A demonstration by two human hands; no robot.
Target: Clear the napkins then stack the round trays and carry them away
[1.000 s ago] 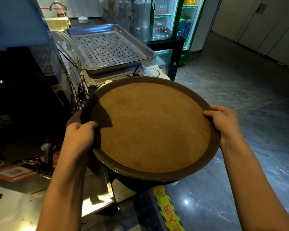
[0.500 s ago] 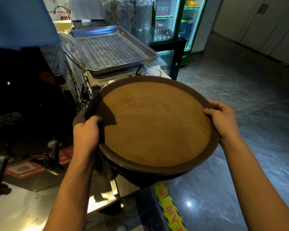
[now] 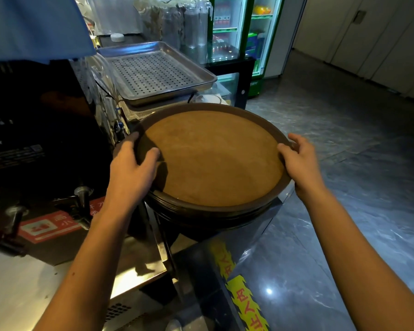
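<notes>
A stack of round brown trays (image 3: 213, 207) with dark rims sits in the middle of the head view, its bottom resting on the corner of the steel counter (image 3: 22, 283). The top tray's flat brown surface is bare. My left hand (image 3: 132, 166) lies over the left rim, thumb on the tray surface and fingers spread outside the rim. My right hand (image 3: 299, 161) grips the right rim, thumb on top and fingers curled behind. No napkins are in view.
A perforated metal tray (image 3: 153, 72) stands just behind the stack. A black drinks machine (image 3: 34, 130) with taps is on the left. A lit fridge (image 3: 246, 32) stands at the back. Yellow warning tape (image 3: 244, 299) marks the counter's edge; grey tiled floor (image 3: 344, 139) lies to the right.
The tray stack has come down and away from me, from held in the air to resting on the counter corner. My left hand's fingers have spread over the rim.
</notes>
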